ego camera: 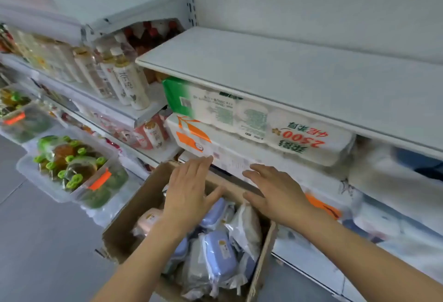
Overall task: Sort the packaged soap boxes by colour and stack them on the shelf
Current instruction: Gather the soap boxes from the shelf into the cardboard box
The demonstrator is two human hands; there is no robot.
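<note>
Shelf tissue pack (302,137) reads, perhaps, "2500".

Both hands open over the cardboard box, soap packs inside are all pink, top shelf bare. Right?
Not all pink. The head view shows mostly blue soap packs and one pink pack in the cardboard box. Left hand and right hand open above it, top shelf bare.

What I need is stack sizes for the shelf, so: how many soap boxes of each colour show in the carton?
Blue soap boxes: 3
Pink soap box: 1
Grey soap boxes: 2
Total: 6 showing in the carton; more may lie hidden underneath.
</note>
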